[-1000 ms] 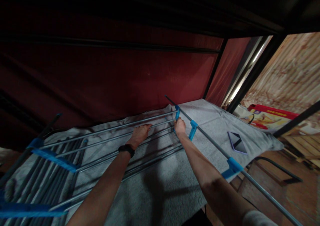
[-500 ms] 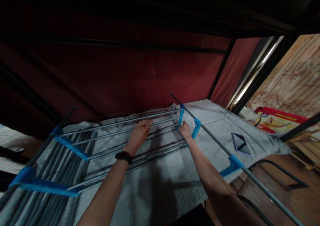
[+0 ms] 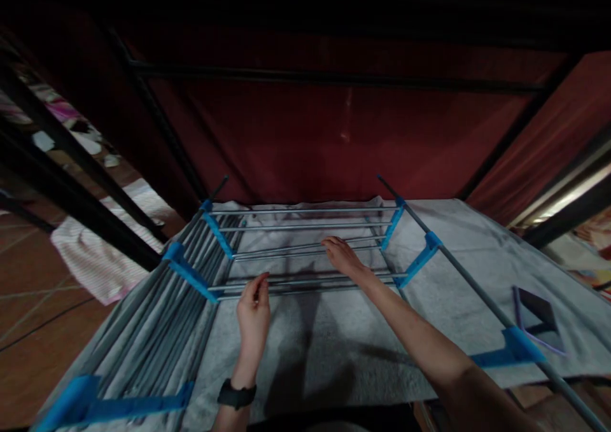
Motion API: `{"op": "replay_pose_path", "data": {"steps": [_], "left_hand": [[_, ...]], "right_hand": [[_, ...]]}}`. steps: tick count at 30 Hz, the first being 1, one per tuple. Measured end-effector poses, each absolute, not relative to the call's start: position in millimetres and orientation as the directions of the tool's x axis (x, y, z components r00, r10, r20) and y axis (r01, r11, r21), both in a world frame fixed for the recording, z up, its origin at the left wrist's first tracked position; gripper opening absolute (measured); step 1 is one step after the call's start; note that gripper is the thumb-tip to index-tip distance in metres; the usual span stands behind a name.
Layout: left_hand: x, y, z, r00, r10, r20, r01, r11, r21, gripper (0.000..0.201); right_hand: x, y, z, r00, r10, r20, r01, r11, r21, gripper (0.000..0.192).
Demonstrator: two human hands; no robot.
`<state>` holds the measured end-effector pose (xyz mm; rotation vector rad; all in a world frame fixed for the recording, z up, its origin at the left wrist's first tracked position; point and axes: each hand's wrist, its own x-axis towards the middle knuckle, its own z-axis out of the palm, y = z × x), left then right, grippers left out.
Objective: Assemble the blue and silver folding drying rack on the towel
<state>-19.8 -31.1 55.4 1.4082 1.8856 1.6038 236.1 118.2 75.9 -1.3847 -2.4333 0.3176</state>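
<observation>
Fingers point(image 3: 334, 249) of right hand point(image 3: 344, 260) flat on drying rack point(image 3: 305, 247) rods — left hand point(image 3: 252, 314) loosely curled, empty.

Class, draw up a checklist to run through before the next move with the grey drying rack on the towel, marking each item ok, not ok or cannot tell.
1. Grey metal drying rack with blue plastic joints lies flat on the grey towel: ok.
2. Right hand rests on the middle rails: ok.
3. Left hand grips a rail: not ok, it is lifted just short of the front rail.
4. Dark phone lies apart from the rack's long side rod: cannot tell.
5. Folded left wing locked: cannot tell.
</observation>
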Motion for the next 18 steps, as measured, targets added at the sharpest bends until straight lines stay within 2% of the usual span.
{"op": "replay_pose_path", "data": {"steps": [3, 8, 12, 15, 18], "left_hand": [[-31, -44, 56, -0.503, 0.784, 0.365, 0.51, -0.071, 0.857, 0.031], [-65, -50, 61, -0.626, 0.65, 0.431, 0.575, 0.012, 0.818, 0.026], [-81, -53, 54, -0.716, 0.569, 0.404, 0.517, 0.044, 0.855, 0.021], [-93, -54, 40, -0.812, 0.425, 0.4, 0.478, 0.091, 0.873, 0.016], [-113, -45, 28, -0.897, 0.324, 0.3, 0.344, 0.088, 0.935, 0.017]], "right_hand": [[206, 129, 72, -0.546, 0.832, 0.098, 0.79, 0.551, -0.268, 0.044], [172, 140, 67, -0.571, 0.821, -0.015, 0.81, 0.56, -0.175, 0.045], [156, 146, 64, -0.576, 0.816, -0.04, 0.811, 0.565, -0.156, 0.044], [149, 148, 63, -0.573, 0.817, -0.06, 0.815, 0.561, -0.144, 0.046], [148, 149, 62, -0.569, 0.82, -0.067, 0.819, 0.557, -0.137, 0.051]]}}
